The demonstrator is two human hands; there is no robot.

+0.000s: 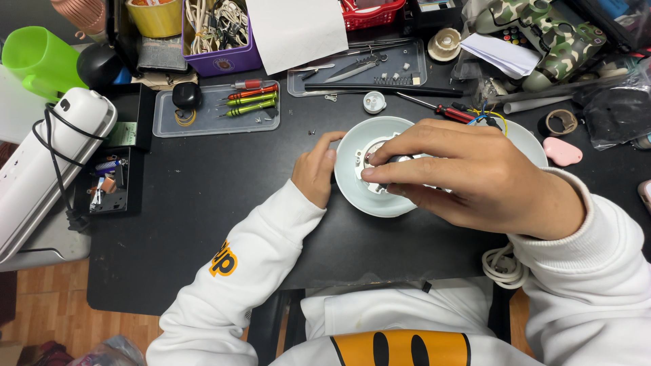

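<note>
I sit at a black desk (203, 203) with wooden floor showing below its left edge. At the far left lies a long white appliance (47, 156) wrapped by a black cord, with a lime-green plastic jug (37, 57) behind it. Beside it stands an open black box (112, 179) of small parts. Next comes a clear plastic tray (203, 118) holding 3 small screwdrivers (251, 100), red and green, and a black round knob. Behind that sits a purple bin (220, 57) stuffed with pale cables, and a blank white sheet (295, 30) leans over the back.

The widest open stretch of desk is the front left part, between the black box and my left sleeve; the back edge is crowded.

My left hand (315, 169) is loosely curled, its thumb and fingertips pressed against the left rim of the pale blue round lamp housing (356, 190), which lies open side up at the desk's middle. My right hand (468, 173) reaches over the housing, fingers pinched on something small and dark at its white centre; I cannot tell what it is.

Behind the housing lie a second clear tray (407, 71) with tweezers and a red-handled screwdriver (451, 112). At the right sit a pink oval case (561, 150), a tape roll (561, 122) and a camouflage-patterned bag (542, 34). A coiled white cord (505, 264) hangs at the front edge.
</note>
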